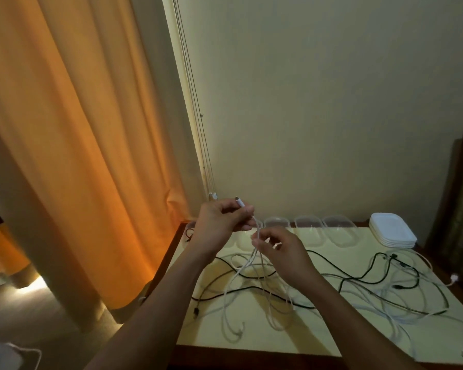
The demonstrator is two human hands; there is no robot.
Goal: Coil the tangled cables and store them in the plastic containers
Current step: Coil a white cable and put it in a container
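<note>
Two hands lift a white cable [239, 203] over the bench [318, 339].
The left hand [222, 217] grips its plug end and the right hand [277, 245] pinches it lower down; tangled cables [385, 295] sprawl near the plastic containers [308, 225].

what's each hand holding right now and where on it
Both hold the same white cable: the left hand grips it just behind the plug, and the right hand pinches it a little further along.
</note>
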